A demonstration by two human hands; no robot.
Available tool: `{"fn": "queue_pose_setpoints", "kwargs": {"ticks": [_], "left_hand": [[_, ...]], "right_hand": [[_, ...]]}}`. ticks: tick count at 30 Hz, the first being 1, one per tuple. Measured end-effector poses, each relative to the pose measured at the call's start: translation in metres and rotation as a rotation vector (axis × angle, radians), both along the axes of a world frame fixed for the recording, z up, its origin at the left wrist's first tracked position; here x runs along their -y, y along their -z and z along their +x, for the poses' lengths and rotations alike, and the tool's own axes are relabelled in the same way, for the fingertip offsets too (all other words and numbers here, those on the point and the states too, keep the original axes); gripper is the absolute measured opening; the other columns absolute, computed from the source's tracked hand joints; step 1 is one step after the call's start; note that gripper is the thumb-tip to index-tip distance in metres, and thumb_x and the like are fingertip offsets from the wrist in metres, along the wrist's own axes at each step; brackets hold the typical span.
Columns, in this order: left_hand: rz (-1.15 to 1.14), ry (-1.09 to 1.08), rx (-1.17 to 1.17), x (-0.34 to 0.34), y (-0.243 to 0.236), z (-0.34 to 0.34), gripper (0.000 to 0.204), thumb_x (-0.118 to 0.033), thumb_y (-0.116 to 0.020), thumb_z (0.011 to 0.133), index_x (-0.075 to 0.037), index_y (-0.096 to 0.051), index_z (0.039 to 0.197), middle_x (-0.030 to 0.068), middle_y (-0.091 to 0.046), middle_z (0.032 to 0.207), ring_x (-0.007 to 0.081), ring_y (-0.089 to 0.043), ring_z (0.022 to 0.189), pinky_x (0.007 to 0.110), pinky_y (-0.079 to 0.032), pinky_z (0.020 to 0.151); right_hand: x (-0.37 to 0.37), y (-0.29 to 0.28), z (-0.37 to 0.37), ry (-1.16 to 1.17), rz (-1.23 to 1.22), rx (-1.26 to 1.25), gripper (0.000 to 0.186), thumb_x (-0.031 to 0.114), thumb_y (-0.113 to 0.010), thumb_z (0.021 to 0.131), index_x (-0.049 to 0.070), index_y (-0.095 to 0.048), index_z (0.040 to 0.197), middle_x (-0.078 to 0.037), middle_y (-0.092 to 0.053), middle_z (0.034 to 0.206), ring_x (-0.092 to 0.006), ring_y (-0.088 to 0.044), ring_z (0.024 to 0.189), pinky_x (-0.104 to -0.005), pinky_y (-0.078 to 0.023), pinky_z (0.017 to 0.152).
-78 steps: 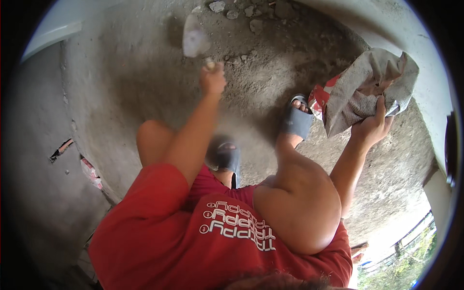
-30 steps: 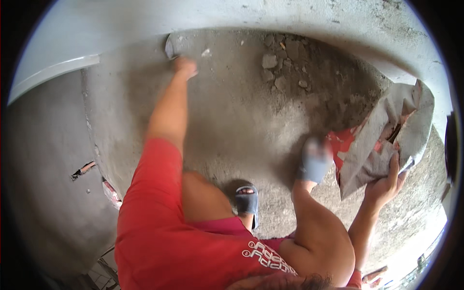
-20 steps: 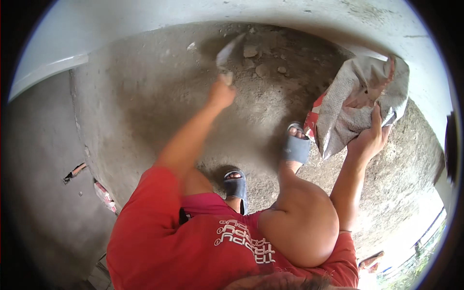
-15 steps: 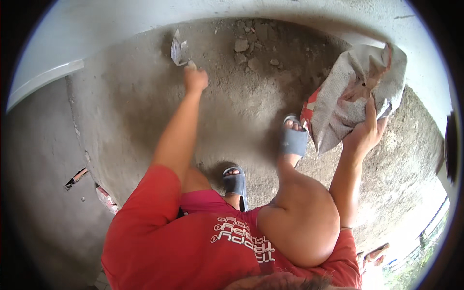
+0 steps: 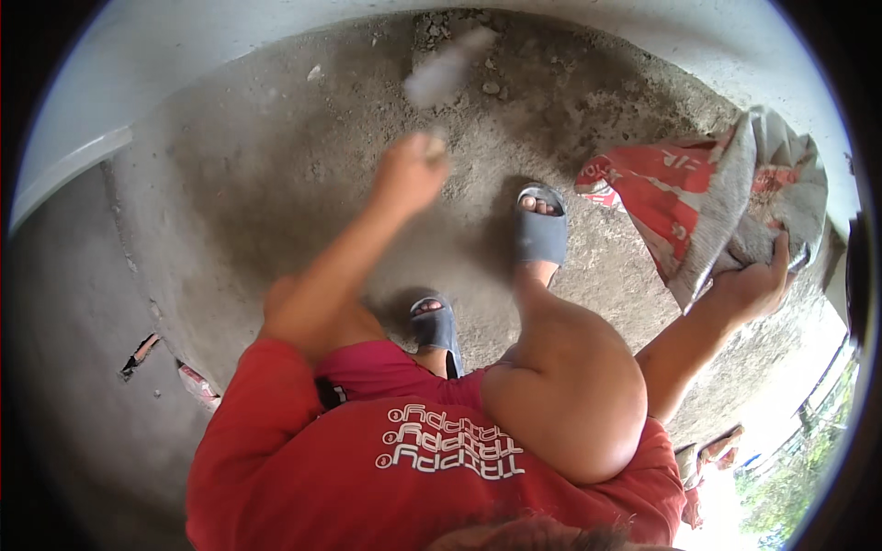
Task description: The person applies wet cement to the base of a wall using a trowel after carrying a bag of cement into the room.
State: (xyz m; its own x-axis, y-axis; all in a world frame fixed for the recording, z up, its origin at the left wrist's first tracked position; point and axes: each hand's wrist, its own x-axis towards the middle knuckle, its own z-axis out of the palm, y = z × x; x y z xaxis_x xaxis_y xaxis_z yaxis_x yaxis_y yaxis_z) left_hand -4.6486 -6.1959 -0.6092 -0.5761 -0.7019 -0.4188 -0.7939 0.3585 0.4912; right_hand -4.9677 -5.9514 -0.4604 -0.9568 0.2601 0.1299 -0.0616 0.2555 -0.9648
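Observation:
My left hand [image 5: 409,176] is closed round the handle of a trowel in front of me. Motion smears the pale trowel blade [image 5: 450,68], which points away over the concrete floor near the far wall. Out to the right, my right hand [image 5: 755,286] grips the edge of a woven sack [image 5: 675,188]. The sack is grey-white with red printed patches, creased and tilted. What it holds, if anything, I cannot make out. A few small lumps of rubble [image 5: 491,88] lie beside the trowel blade.
A white wall [image 5: 266,23] curves round the far side. My feet, in grey slides [image 5: 540,234], stand on the rough floor [image 5: 248,197]. At the left, a broken hole [image 5: 140,356] shows in the smoother grey floor. Bright daylight and greenery [image 5: 790,487] show at lower right.
The trowel and my left hand have swung right, the blade now over the rubble area. My right hand has carried the sack farther right and turned it, showing more red print.

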Motion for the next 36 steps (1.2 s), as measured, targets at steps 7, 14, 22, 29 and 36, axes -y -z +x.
{"fn": "queue_pose_setpoints", "kwargs": {"ticks": [7,14,22,29,36], "left_hand": [[0.391,0.206,0.007,-0.084,0.040,-0.086,0.041,-0.042,-0.057,0.093,-0.005,-0.065,0.111,0.0200,-0.070,0.095,0.0334,-0.068,0.091,0.046,-0.052,0.080],[0.166,0.192,0.040,0.057,0.071,-0.045,0.048,-0.048,-0.052,0.095,-0.006,-0.073,0.104,0.0194,-0.072,0.095,0.0307,-0.070,0.094,0.042,-0.052,0.085],[0.224,0.470,0.047,-0.039,0.065,-0.145,0.039,-0.039,-0.045,0.098,-0.012,-0.070,0.109,0.0209,-0.067,0.108,0.0390,-0.063,0.105,0.049,-0.049,0.090],[0.116,0.249,-0.056,0.053,0.101,-0.101,0.056,-0.050,-0.045,0.096,0.000,-0.069,0.094,0.0216,-0.069,0.097,0.0370,-0.067,0.090,0.044,-0.052,0.077],[-0.064,0.297,-0.189,0.015,0.048,-0.101,0.045,-0.035,-0.038,0.103,-0.003,-0.069,0.101,0.0241,-0.068,0.100,0.0423,-0.065,0.096,0.053,-0.049,0.085]], "right_hand": [[-0.026,-0.027,-0.003,0.086,0.080,-0.103,0.036,0.005,-0.060,0.085,-0.011,-0.057,0.117,-0.025,-0.057,0.115,-0.0341,-0.064,0.095,-0.0470,-0.059,0.081],[-0.048,-0.024,-0.004,0.090,0.094,-0.136,0.038,0.007,-0.065,0.083,-0.009,-0.057,0.118,-0.021,-0.060,0.113,-0.0296,-0.064,0.095,-0.0428,-0.055,0.084],[-0.016,0.004,0.003,0.030,0.187,-0.180,0.042,0.008,-0.071,0.082,-0.006,-0.057,0.118,-0.017,-0.064,0.111,-0.0245,-0.063,0.095,-0.0380,-0.051,0.086],[-0.015,-0.035,0.015,-0.293,0.065,0.038,0.046,0.010,-0.069,0.085,-0.005,-0.054,0.126,-0.017,-0.064,0.111,-0.0253,-0.064,0.098,-0.0364,-0.052,0.087],[0.045,0.027,0.038,-0.572,0.170,0.156,0.027,0.009,-0.064,0.087,0.001,-0.064,0.114,-0.011,-0.065,0.104,-0.0187,-0.061,0.091,-0.0322,-0.047,0.084]]}}
